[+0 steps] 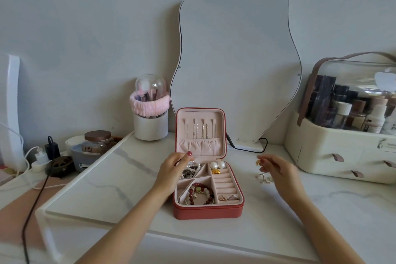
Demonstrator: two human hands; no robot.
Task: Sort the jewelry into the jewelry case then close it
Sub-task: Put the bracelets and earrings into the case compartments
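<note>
A red jewelry case (207, 210) with pink lining stands open at frame centre, lid upright, holding a red bead bracelet (201, 193), two pearls (217, 165) and beaded strands (189, 170), while loose small pieces (264, 179) lie right of it.

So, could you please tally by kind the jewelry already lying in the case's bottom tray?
Pearl earrings: 2
Red bead bracelets: 1
Gold charms: 1
Dark-and-pearl bead strands: 1 tangle, count unclear
Small pieces in the ring rolls: about 2
Total: roughly 7
</note>
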